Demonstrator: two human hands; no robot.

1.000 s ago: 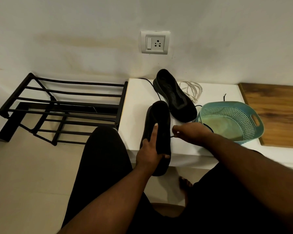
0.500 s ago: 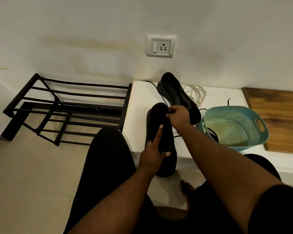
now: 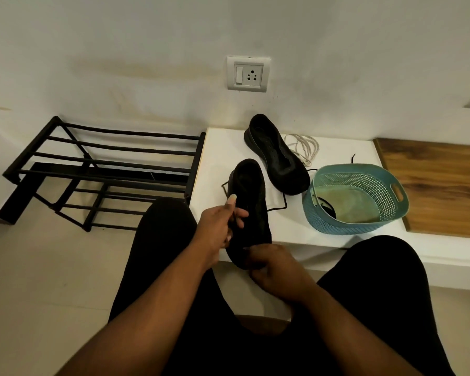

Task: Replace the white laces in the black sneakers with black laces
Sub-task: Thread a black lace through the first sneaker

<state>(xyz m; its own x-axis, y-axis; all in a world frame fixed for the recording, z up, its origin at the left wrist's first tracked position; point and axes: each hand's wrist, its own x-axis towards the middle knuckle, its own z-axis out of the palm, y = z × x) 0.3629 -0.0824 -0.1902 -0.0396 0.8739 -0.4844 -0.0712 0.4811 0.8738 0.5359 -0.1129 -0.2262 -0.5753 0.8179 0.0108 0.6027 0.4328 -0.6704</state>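
Nearest to us, our right hand [image 3: 276, 270] gripped the near end of a black sneaker [image 3: 251, 210], fingers curled round its lower edge. Our left hand [image 3: 219, 225] held the same shoe by its left side, forefinger stretched up along it and the other fingers bent in against it; whether they pinched the lace we could not tell. The sneaker lay lengthwise on the front of the white surface [image 3: 223, 153], its near end jutting over the edge between our knees. A black lace [image 3: 278, 206] looped out from it on both sides. To the right stood a teal basket [image 3: 364, 213] with something dark inside. Beyond lay the second sneaker [image 3: 276, 153], slanted, close to the wall, with the white laces [image 3: 305, 149] bunched just beside it. To the left stood a black rack [image 3: 98, 172], and a socket [image 3: 248, 74] sat on the wall.
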